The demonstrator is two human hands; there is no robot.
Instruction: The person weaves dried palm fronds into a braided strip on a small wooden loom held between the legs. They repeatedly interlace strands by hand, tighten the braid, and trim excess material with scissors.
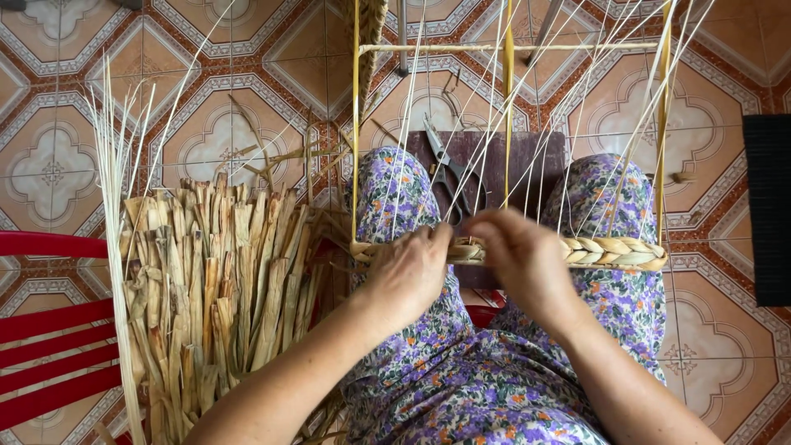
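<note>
- Straw-coloured plaited rim (614,250), thick and braided, runs across the person's lap from the left upright to the right upright of a thin-rod frame (356,148), level with the knees.
- Left hand (409,272) rests on the left part of this braid, fingers curled shut over it and pinching the strand at the working point, near the middle of the frame.
- Right hand (519,251) meets it from the other side, fingers bent closed around the same strand; the fingertips themselves are hidden behind the knuckles.
- Pale thin stakes (577,124) rise from the braid and fan upward and away from the person, some crossing one another.
- Judging by the finished plait to the right of the hands and the shorter stretch under the left hand, the step in hand looks like weaving the flat strand round the stakes at mid-row.
- Next move probably calls for keeping the strand taut, passing it behind the neighbouring stake and pressing it down snug against the row.
- Dried leaf strips in a bundle (210,288) lie on a red chair (49,330) to the left, within reach for fresh material.
- Scissors (445,177) lie on a dark board (535,165) beyond the knees, above the patterned tile floor (214,140).
</note>
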